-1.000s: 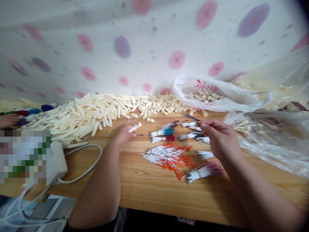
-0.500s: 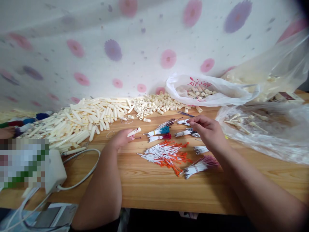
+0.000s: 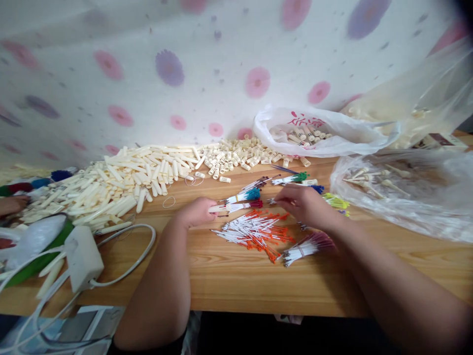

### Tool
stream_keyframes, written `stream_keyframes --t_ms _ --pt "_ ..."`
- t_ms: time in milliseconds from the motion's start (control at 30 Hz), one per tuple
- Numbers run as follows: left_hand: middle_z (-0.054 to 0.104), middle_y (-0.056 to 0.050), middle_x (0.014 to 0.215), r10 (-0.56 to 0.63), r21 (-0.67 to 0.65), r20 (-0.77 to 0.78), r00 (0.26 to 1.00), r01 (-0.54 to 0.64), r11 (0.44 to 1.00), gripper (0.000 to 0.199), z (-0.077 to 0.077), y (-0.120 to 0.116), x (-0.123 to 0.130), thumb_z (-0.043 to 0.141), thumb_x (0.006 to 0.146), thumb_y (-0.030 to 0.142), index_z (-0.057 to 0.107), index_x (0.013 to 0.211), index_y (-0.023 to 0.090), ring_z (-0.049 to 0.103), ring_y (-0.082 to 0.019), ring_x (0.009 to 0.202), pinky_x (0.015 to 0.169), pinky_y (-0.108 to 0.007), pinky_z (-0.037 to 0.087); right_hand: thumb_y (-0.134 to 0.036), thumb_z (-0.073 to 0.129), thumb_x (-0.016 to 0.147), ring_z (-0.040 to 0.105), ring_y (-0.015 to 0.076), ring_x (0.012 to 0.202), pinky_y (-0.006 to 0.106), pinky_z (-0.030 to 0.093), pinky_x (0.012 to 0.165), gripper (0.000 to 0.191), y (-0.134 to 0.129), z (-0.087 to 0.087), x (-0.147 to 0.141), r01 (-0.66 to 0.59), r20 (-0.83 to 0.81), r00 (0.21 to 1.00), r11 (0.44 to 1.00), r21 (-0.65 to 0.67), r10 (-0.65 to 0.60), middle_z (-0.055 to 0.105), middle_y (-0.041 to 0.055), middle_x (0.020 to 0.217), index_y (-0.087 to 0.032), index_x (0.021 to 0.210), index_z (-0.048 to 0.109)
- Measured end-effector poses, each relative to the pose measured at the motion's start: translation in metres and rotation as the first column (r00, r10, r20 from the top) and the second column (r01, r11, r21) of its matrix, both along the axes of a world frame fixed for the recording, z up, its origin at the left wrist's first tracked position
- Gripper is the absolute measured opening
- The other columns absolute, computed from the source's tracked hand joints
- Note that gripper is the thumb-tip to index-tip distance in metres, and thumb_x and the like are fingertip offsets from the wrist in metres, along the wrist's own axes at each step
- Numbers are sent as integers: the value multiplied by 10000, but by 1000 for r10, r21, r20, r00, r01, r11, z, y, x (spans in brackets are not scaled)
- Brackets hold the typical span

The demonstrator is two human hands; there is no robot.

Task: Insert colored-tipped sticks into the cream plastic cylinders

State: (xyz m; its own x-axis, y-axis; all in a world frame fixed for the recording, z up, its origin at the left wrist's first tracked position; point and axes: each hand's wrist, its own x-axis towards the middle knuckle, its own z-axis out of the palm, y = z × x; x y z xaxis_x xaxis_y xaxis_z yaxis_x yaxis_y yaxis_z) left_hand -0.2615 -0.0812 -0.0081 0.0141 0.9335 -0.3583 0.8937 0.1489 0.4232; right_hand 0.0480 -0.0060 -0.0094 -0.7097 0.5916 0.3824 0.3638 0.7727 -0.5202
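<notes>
My left hand (image 3: 199,212) is closed around a small cream plastic tube (image 3: 214,209), its end pointing right. A thin dark-tipped stick (image 3: 223,215) shows just below the tube. My right hand (image 3: 299,202) pinches at the end of a bundle of white sticks (image 3: 271,201), mostly hidden under the hand; what the fingertips grip is too small to make out. Between the hands lie a blue-headed bundle (image 3: 244,195), a dark-red-headed bundle (image 3: 246,205) and a loose heap of orange-headed white sticks (image 3: 254,231). A pink-headed bundle (image 3: 305,250) rests below my right hand.
Cream tubes (image 3: 140,172) and slotted caps (image 3: 236,155) are piled along the wall. A white bag (image 3: 354,143) and a clear bag (image 3: 406,197) stand at right. Green-headed (image 3: 291,178) and yellow-headed bundles (image 3: 334,200) lie nearby. A white power box (image 3: 83,259) with cables sits left; another person's hand (image 3: 13,204) shows far left.
My right hand has moved left and down to the bundle's end, uncovering green, blue and yellow heads. The left hand has shifted slightly right with the tube, beside the dark-red-headed bundle.
</notes>
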Motion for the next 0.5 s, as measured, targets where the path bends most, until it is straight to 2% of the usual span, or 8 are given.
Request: stream_keyframes --t_ms 67,167,367,500 --pt "680 -13 738 -54 22 -10 998 54 998 252 1 1 5 553 686 300 697 863 192 534 -158 614 567 -230 330 -194 507 859 583 170 793 280 438 720 167 -5 0 -3 -107 137 985 993 41 101 656 66 843 -180 870 673" --pt "685 -17 764 -85 78 -16 996 86 993 263 3 2 11 547 693 268 694 899 195 532 -145 603 564 -227 333 -196 493 871 583 192 915 311 443 820 205 -17 -1 -12 -208 236 952 978 20 197 654 95 988 -182 974 670" --pt "605 -20 631 44 242 5 999 -43 969 98 0 4 35 545 695 212 606 667 141 480 -118 572 515 -215 285 -255 561 834 475 259 1163 393 371 986 395 -34 -9 -26 -307 351 895 951 36 276 551 137 1262 -152 1215 570" --pt "581 -22 611 92 387 2 996 -86 918 98 -8 10 52 589 697 229 578 643 148 423 -103 531 497 -235 239 -255 538 847 477 254 1158 389 371 988 363 -36 -6 -25 -353 386 868 935 36 313 544 134 1276 -143 1190 581"
